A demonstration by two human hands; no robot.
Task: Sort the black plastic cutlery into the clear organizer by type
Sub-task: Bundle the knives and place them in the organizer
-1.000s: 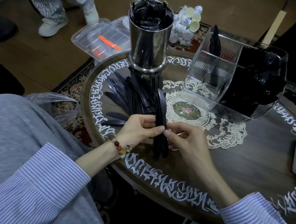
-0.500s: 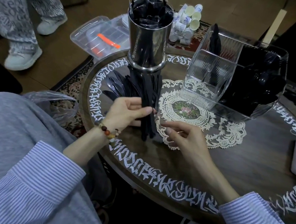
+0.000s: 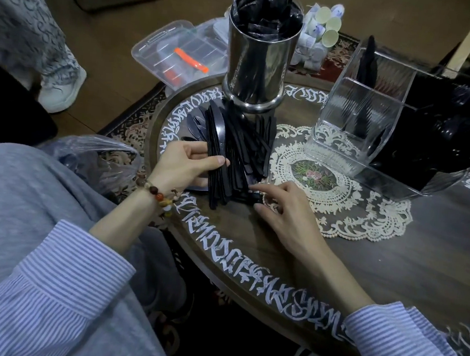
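now right hand (image 3: pixel 284 208) on cutlery pile (image 3: pixel 239 149)

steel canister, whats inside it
The steel canister is packed with crumpled black wrappers or packets poking above the rim; anything beneath them is covered.

Dim, bluish indoor light, soft shadows, wide-angle bending at the edges, and slight overall softness.

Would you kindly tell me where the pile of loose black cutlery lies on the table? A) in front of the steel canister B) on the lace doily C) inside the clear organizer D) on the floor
A: the pile of loose black cutlery lies on the table just in front of the steel canister, left of the lace doily.
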